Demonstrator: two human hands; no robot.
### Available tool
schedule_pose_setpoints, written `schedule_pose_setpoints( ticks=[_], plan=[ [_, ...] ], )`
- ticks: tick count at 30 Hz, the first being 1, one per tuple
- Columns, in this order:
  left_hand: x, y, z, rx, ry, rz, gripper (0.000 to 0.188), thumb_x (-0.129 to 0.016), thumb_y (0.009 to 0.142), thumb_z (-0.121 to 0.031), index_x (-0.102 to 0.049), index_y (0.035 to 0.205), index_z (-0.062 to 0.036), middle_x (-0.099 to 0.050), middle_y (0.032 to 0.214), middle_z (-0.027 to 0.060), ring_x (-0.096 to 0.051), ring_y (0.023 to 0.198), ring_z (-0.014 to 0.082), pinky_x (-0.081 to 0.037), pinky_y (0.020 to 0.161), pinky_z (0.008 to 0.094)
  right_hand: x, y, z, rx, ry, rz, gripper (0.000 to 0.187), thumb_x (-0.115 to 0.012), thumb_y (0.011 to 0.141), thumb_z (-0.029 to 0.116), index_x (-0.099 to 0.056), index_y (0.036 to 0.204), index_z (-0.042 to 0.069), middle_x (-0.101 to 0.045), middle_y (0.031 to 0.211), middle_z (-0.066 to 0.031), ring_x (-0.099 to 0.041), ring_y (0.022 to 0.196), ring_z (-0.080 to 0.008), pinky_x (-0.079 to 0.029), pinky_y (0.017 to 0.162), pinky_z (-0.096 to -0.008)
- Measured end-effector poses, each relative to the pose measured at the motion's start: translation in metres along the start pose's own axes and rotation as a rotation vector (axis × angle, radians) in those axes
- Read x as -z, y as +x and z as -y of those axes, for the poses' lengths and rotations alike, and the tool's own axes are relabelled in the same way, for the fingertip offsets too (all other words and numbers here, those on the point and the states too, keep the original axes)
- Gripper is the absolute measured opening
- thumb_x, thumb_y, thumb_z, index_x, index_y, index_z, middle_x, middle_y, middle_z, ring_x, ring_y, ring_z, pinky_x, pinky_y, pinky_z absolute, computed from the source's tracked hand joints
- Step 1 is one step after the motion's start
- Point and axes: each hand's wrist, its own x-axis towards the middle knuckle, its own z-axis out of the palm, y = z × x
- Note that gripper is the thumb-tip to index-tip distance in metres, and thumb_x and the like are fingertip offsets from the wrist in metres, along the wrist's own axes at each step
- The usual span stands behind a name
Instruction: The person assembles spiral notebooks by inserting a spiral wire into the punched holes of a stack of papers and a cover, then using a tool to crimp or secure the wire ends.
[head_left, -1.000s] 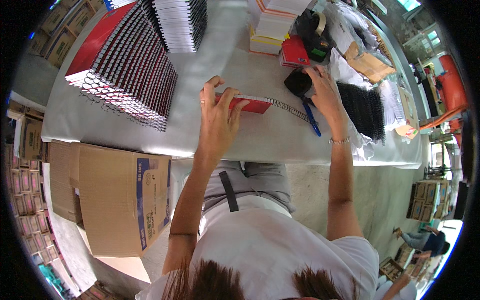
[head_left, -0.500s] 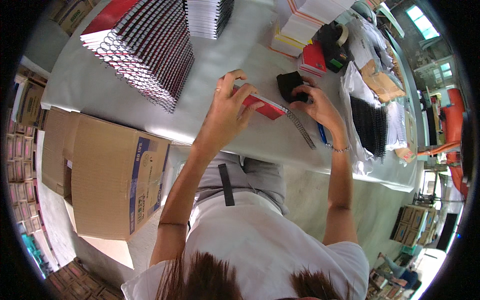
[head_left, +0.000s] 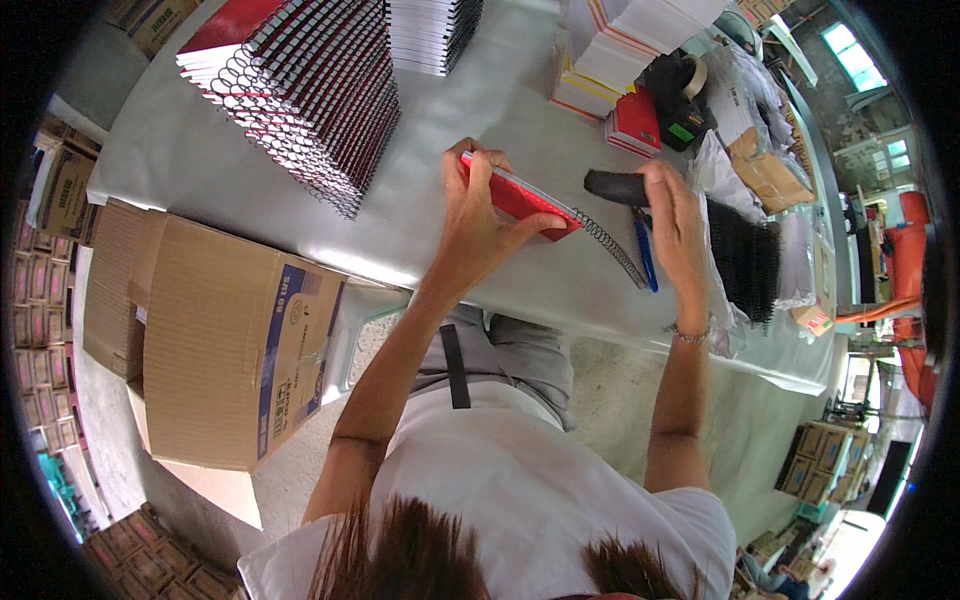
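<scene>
My left hand (head_left: 478,218) clamps a small red notebook (head_left: 512,201) between thumb and fingers, mid-frame; a dark wire coil (head_left: 612,243) trails from its right end. My right hand (head_left: 678,222), right of centre, meets a black block (head_left: 614,187); I can't tell whether its fingers grip. Stacked spiral notebooks (head_left: 310,110) stand upper left.

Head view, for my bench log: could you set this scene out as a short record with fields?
Left grip: closed on the red notepad
Right grip: at the end of a black object; hold unclear
Dark coil: trailing from the notepad's right end
Near right grip: blue-handled tool
Table, left: stack of spiral-bound notebooks
Beside table: cardboard box
</scene>
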Motion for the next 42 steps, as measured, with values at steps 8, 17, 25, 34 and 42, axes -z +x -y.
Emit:
schedule_pose_setpoints(
  ticks=[8,17,25,34,42],
  plan=[
    [-0.004,0.000,0.003,0.000,0.032,0.018,0.090,-0.099,0.054,-0.040,-0.045,0.116,-0.0033,-0.039,0.115,0.0129,-0.045,0.108,0.0277,-0.047,0.092,0.0411,-0.028,-0.016,0.025,0.233,-0.178,-0.125,0.034,-0.047,0.106,0.025,-0.063,0.098,-0.003,-0.064,0.088,-0.0179,-0.061,0.080,-0.0343,-0.046,0.079,-0.0375],
    [-0.007,0.000,0.012,-0.053,0.022,-0.036,0.089,-0.097,0.053,-0.046,-0.048,0.115,-0.0063,-0.043,0.114,0.0146,-0.045,0.108,0.0321,-0.044,0.093,0.0452,-0.031,-0.004,0.037,0.229,-0.094,-0.033,0.022,-0.064,0.097,0.022,-0.068,0.092,0.001,-0.064,0.080,-0.0121,-0.059,0.069,-0.0317,-0.041,0.070,-0.0427],
    [-0.008,-0.001,0.009,-0.023,0.006,-0.036,0.087,-0.096,0.055,-0.045,-0.048,0.116,-0.0051,-0.042,0.114,0.0141,-0.046,0.106,0.0310,-0.044,0.092,0.0439,-0.034,-0.008,0.031,0.018,0.022,-0.082,0.022,-0.054,0.102,0.020,-0.066,0.100,0.002,-0.067,0.096,-0.0166,-0.062,0.087,-0.0367,-0.046,0.083,-0.0392],
    [-0.010,-0.001,0.013,-0.045,-0.025,-0.042,0.081,-0.095,0.058,-0.044,-0.051,0.114,-0.0046,-0.045,0.113,0.0141,-0.048,0.104,0.0305,-0.046,0.089,0.0427,-0.033,0.002,0.044,0.126,-0.094,0.047,0.019,-0.048,0.103,0.016,-0.058,0.098,0.001,-0.066,0.096,-0.0156,-0.063,0.088,-0.0359,-0.046,0.081,-0.0445],
    [-0.006,0.000,0.008,-0.037,-0.059,-0.018,0.085,-0.096,0.061,-0.036,-0.044,0.120,-0.0063,-0.043,0.114,0.0114,-0.047,0.107,0.0272,-0.044,0.091,0.0397,-0.033,0.010,0.062,0.030,0.037,-0.165,0.027,-0.052,0.105,0.023,-0.058,0.093,0.000,-0.061,0.077,-0.0166,-0.058,0.063,-0.0271,-0.044,0.060,-0.0362]
  ],
)
